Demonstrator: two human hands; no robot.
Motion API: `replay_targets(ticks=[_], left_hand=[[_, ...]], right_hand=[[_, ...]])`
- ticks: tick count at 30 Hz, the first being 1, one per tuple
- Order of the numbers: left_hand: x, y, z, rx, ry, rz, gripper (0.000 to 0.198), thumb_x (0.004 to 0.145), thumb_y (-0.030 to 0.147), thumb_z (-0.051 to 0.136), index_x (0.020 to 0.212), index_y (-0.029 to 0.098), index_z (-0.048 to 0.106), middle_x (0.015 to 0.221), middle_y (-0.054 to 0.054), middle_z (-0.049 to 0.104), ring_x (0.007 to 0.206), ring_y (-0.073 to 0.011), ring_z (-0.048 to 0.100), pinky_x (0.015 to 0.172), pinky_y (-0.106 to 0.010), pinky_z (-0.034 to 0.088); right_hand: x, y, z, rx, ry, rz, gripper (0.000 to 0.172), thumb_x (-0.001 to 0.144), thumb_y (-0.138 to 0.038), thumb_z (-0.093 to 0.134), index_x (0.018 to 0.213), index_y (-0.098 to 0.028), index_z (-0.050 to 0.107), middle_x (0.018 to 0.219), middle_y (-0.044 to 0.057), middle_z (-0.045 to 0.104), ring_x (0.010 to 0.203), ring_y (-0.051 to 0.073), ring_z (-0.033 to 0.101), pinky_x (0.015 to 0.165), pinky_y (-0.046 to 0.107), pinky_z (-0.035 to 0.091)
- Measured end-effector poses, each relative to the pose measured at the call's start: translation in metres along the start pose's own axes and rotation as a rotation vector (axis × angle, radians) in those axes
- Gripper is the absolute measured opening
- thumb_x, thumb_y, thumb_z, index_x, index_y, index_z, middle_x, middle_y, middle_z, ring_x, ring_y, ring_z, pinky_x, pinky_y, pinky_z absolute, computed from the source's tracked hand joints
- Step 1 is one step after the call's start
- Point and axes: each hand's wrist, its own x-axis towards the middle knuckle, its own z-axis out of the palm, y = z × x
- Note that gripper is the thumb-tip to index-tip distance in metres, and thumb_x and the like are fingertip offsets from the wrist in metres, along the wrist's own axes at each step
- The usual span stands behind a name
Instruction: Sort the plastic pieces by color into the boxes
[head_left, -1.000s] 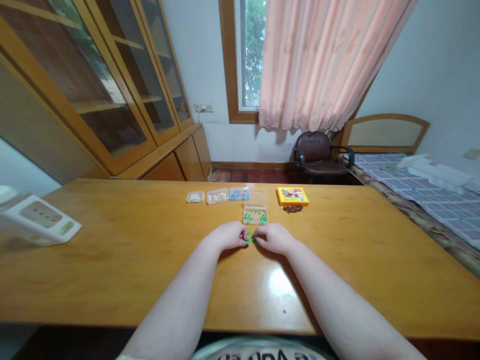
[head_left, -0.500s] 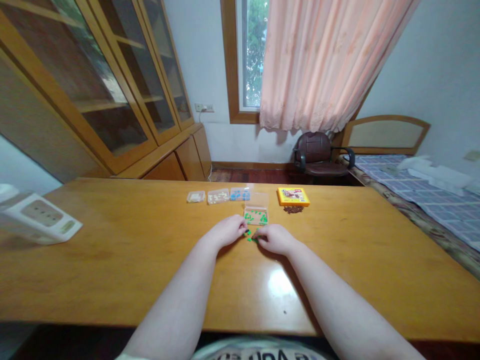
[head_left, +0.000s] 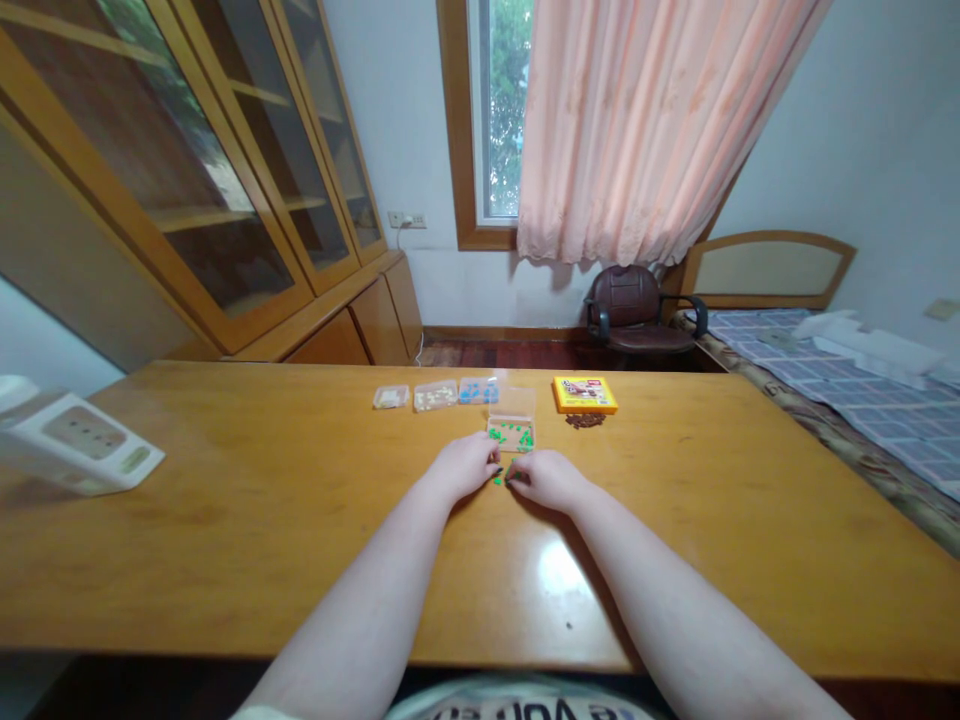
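Small green blocks (head_left: 497,481) lie on the table between my two hands, in front of an open clear plastic box (head_left: 513,446) that has more green blocks inside. My left hand (head_left: 469,467) rests at the box's near left corner, fingers bent and pressed together over the loose blocks; whatever its fingertips hold is hidden. From the right, my right hand (head_left: 547,477) reaches in with thumb and fingers pinched, and a bit of green shows at the tips.
Three clear boxes stand behind to the left: one with pale contents (head_left: 391,398), one with cream pieces (head_left: 435,396), one with blue pieces (head_left: 478,391). A yellow box (head_left: 585,395) and a brown pile of pieces (head_left: 586,421) lie right. A white container (head_left: 82,440) stands far left.
My left hand has shifted slightly right and nearer to me, now covering green blocks that showed beside its fingertips. My right hand stays almost where it was.
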Motion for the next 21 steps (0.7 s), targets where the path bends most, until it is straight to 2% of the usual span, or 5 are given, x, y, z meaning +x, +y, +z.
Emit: replay_targets(ticks=[7,9,14,18,21], left_hand=[[0.003,0.0,0.009,0.003,-0.034,-0.021,0.008,0.077,0.024,0.058,0.083,0.022,0.064,0.09,-0.005,0.063,0.08,-0.0201,0.061,0.069,-0.027,0.045],[0.003,0.0,0.01,-0.004,-0.032,-0.025,0.009,0.078,0.023,0.057,0.083,0.021,0.064,0.09,-0.006,0.064,0.079,-0.0202,0.061,0.069,-0.028,0.045],[0.002,0.001,0.009,-0.027,-0.041,-0.03,0.012,0.077,0.02,0.054,0.082,0.021,0.065,0.09,-0.007,0.065,0.08,-0.0206,0.062,0.072,-0.029,0.046],[0.0,0.001,0.005,-0.068,-0.029,-0.036,0.011,0.077,0.019,0.055,0.082,0.02,0.065,0.088,-0.007,0.065,0.077,-0.0207,0.062,0.071,-0.029,0.047],[0.001,0.0,0.001,-0.143,0.069,-0.005,0.012,0.08,0.021,0.054,0.086,0.02,0.065,0.088,-0.006,0.064,0.079,-0.0191,0.061,0.073,-0.029,0.047]], right_hand=[[0.0,0.001,0.002,0.064,0.058,-0.012,0.019,0.084,-0.03,0.054,0.089,-0.024,0.071,0.084,0.003,0.072,0.075,0.015,0.063,0.066,0.023,0.04],[0.001,0.005,0.003,0.108,0.132,0.025,0.019,0.085,-0.031,0.054,0.088,-0.024,0.071,0.082,0.003,0.071,0.073,0.015,0.062,0.065,0.023,0.04],[0.006,0.023,0.008,0.186,0.377,0.228,0.023,0.087,-0.031,0.051,0.097,-0.022,0.069,0.078,0.003,0.069,0.07,0.015,0.059,0.066,0.023,0.04],[0.007,0.028,0.007,0.228,0.372,0.327,0.027,0.087,-0.032,0.05,0.105,-0.02,0.066,0.071,0.002,0.067,0.062,0.015,0.056,0.06,0.023,0.038],[0.005,0.024,0.005,0.233,0.37,0.288,0.028,0.087,-0.033,0.048,0.105,-0.021,0.066,0.072,0.002,0.067,0.062,0.014,0.056,0.06,0.023,0.038]])
